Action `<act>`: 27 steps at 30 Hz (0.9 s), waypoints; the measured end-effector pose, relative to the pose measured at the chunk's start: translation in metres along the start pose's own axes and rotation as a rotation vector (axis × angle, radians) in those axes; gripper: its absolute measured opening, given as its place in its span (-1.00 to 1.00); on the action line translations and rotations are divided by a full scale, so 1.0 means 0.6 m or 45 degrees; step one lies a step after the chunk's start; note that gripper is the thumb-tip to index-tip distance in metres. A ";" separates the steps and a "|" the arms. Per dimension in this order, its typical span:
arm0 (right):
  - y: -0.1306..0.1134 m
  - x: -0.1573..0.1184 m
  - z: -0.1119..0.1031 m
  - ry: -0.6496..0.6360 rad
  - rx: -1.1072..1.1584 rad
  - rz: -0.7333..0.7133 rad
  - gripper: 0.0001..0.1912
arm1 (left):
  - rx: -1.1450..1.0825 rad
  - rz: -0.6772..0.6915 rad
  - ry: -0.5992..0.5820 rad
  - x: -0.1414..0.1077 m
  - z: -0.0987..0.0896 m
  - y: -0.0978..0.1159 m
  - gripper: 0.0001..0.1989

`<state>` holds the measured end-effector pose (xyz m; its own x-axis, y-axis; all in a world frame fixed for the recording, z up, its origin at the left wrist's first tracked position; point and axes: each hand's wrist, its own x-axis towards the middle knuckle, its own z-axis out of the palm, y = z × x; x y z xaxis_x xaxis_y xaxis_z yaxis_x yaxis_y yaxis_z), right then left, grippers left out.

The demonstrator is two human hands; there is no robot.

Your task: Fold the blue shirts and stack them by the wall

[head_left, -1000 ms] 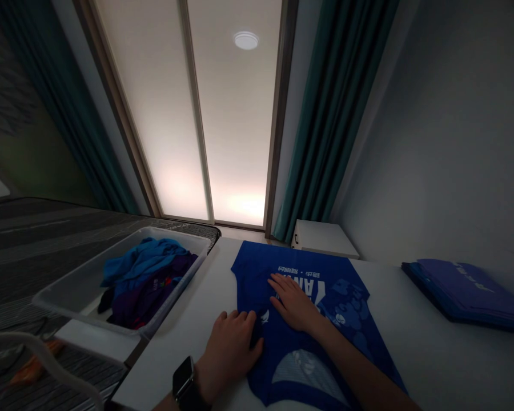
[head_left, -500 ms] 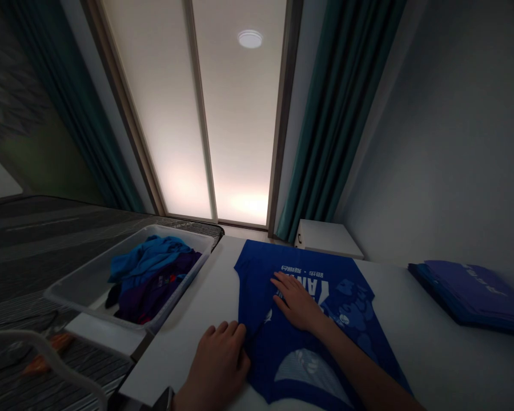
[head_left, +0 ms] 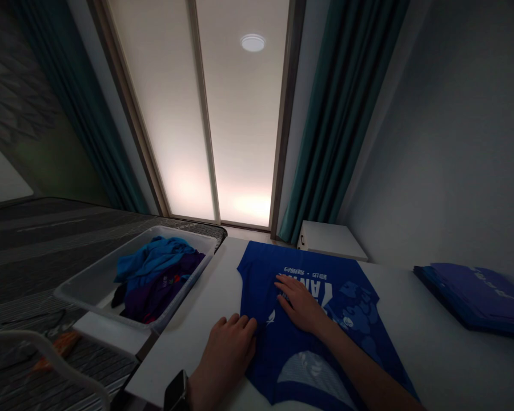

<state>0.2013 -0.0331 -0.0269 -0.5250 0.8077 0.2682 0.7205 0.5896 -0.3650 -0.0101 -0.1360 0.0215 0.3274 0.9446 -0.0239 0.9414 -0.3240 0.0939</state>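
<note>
A blue sleeveless sports shirt [head_left: 263, 354] with white lettering lies spread on the white table, its neck opening toward me. My right hand [head_left: 297, 299] rests flat on the printed front, fingers stretched out and slightly apart. At the shirt's left side edge, my left hand [head_left: 229, 348] is closed with its fingers curled down around the fabric. The fingertips and thumb of that hand are mostly hidden. A watch [head_left: 176, 391] is on my left wrist.
Left of the table [head_left: 188, 337] stands a translucent plastic bin [head_left: 75, 288] holding crumpled blue and purple clothes [head_left: 154, 257]. A stack of folded clothes [head_left: 475, 291] lies at the table's right. Behind is a white cabinet [head_left: 332, 237]. A pale curved tube [head_left: 47, 348] crosses the lower left.
My left hand has moved slightly right with the shirt's edge, and the crease near the small white logo has flattened. My right hand stays on the print. The view has shifted a little.
</note>
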 end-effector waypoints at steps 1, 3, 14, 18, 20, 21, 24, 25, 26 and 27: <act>0.000 0.000 0.000 0.008 0.005 0.001 -0.57 | 0.013 0.004 -0.003 -0.001 0.001 -0.002 -0.85; -0.001 -0.001 0.000 0.027 0.010 0.001 -0.59 | 0.030 -0.003 -0.001 -0.005 0.003 -0.009 -0.84; -0.004 0.000 -0.004 0.105 0.017 -0.019 -0.87 | 0.056 -0.055 -0.078 -0.035 0.006 -0.050 -0.83; -0.003 0.003 -0.003 0.125 0.012 -0.001 -0.91 | -0.004 -0.005 -0.037 -0.042 0.002 -0.053 -0.84; -0.003 0.004 -0.003 0.143 -0.002 0.031 -0.92 | -0.082 0.008 -0.004 -0.042 -0.002 -0.056 -0.86; -0.003 0.005 -0.003 0.146 -0.009 0.048 -0.92 | -0.130 0.002 0.021 -0.041 -0.003 -0.058 -0.86; -0.004 0.006 -0.005 0.139 -0.027 0.112 -0.90 | -0.238 -0.040 0.144 -0.030 -0.004 -0.070 -0.85; -0.004 0.007 -0.006 0.134 -0.047 0.141 -0.89 | -0.248 -0.050 0.189 -0.025 -0.004 -0.074 -0.86; -0.005 0.007 -0.007 0.133 -0.081 0.171 -0.88 | -0.249 -0.053 0.219 -0.020 -0.003 -0.078 -0.86; -0.007 0.007 -0.008 0.134 -0.126 0.196 -0.87 | -0.244 -0.051 0.228 -0.014 -0.002 -0.081 -0.87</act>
<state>0.1983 -0.0319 -0.0199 -0.3584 0.8807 0.3098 0.8325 0.4517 -0.3208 -0.0588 -0.1284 0.0182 0.2548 0.9562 0.1438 0.9151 -0.2865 0.2837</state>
